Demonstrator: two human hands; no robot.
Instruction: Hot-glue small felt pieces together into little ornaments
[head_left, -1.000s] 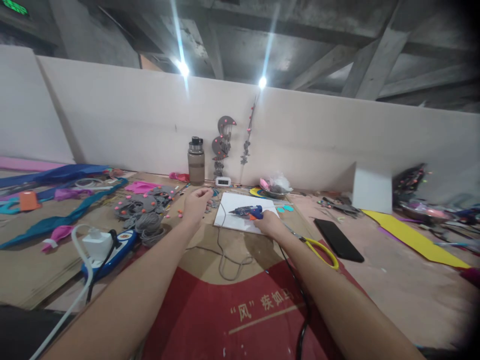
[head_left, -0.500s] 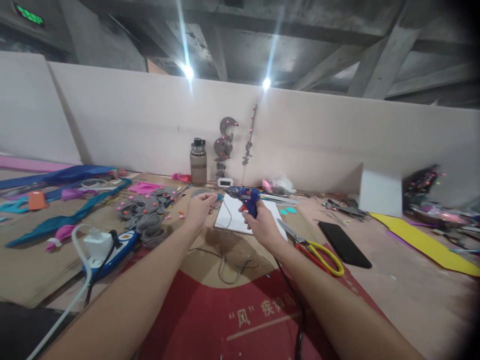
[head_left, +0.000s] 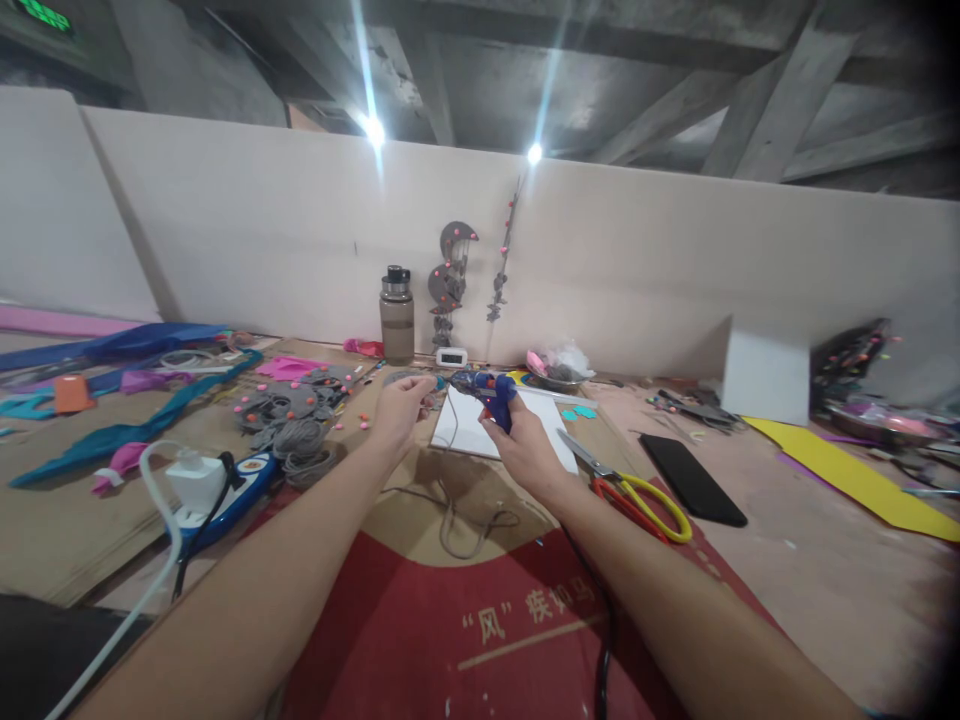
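My right hand point(head_left: 523, 440) is wrapped round the handle of a blue hot glue gun point(head_left: 498, 398), its nozzle pointing left. Facing the nozzle, my left hand point(head_left: 407, 412) is closed in a pinch; a small teal piece point(head_left: 440, 383) shows at its fingertips. A grey cord point(head_left: 455, 420) hangs down between the two hands, and its loose loops lie on the cardboard point(head_left: 427, 535). Beneath the glue gun is a white sheet point(head_left: 469, 428). Scissors point(head_left: 637, 495) with red and yellow handles lie beside my right forearm.
A black phone point(head_left: 691, 478) lies right of the scissors. On the left are a power strip point(head_left: 238, 495) with a white plug, grey yarn point(head_left: 306, 450) and teal fabric point(head_left: 161, 410). A water bottle point(head_left: 397, 318) and a small digital clock point(head_left: 451, 357) stand at the back wall.
The glue gun's nozzle and the fingertips of my left hand are closer together. The teal piece now shows between them. The camera view has shifted slightly.
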